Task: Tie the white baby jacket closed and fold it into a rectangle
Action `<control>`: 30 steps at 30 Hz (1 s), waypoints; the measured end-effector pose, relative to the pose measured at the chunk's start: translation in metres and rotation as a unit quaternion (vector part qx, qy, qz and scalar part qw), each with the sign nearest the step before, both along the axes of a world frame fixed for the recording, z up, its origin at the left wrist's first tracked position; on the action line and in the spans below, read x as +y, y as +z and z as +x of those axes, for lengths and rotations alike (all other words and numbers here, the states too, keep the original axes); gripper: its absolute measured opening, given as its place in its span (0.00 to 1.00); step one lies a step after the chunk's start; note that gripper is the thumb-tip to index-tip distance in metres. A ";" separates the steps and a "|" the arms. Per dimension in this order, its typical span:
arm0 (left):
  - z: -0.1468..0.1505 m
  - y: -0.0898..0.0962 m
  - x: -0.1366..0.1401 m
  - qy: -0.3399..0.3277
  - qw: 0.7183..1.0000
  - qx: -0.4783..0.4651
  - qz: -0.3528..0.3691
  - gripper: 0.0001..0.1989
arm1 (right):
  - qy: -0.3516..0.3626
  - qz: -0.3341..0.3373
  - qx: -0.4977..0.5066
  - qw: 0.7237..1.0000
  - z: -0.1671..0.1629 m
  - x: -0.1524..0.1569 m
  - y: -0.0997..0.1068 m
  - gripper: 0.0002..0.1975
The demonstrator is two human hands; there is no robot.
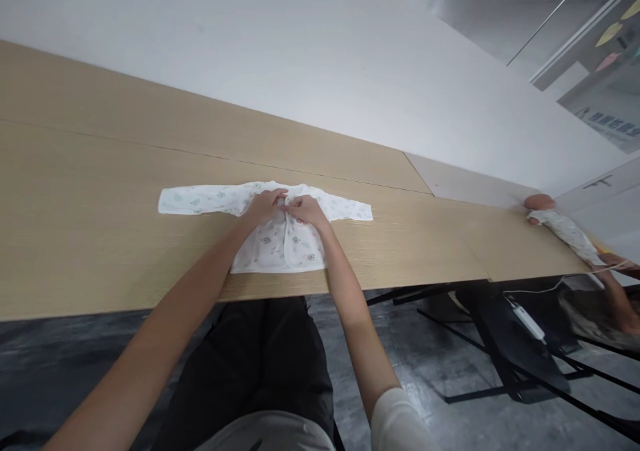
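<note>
A small white baby shirt with a light print lies flat on the wooden table, its two sleeves stretched out to the sides. Both of my hands are at the upper front of it, close together just below the neckline. My left hand is closed, its fingers gripping the fabric by the front opening. Beside it, my right hand pinches the front edge from the other side. The fingertips nearly meet, and they hide whatever small part of the opening lies between them.
The wooden table runs along a white wall. At its far right a baby doll in patterned clothing lies near another person's hand. Below stand black folding chairs, with a white power strip on one.
</note>
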State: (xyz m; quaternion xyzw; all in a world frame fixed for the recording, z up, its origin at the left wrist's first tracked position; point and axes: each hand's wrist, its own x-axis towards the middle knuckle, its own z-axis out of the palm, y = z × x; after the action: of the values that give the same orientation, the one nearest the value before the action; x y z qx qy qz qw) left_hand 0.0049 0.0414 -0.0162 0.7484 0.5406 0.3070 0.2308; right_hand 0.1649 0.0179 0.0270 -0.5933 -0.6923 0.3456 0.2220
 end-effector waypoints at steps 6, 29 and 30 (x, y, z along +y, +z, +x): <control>-0.002 0.005 -0.003 0.010 0.999 0.030 0.011 0.24 | -0.016 0.067 -0.169 0.983 -0.008 -0.002 -0.006 0.03; 0.000 0.017 -0.013 0.067 0.995 0.078 0.012 0.14 | -0.095 0.086 -0.142 0.982 -0.014 -0.004 -0.003 0.09; 0.001 0.017 -0.013 0.056 0.995 0.087 0.005 0.14 | -0.101 0.075 -0.113 0.986 -0.010 -0.002 -0.002 0.07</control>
State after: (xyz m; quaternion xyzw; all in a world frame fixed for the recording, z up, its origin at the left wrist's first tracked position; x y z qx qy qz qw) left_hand 0.0060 0.0281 0.0011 0.7421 0.5979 0.2562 0.1619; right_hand 0.1548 0.0161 0.0249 -0.6768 -0.6737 0.1995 0.2197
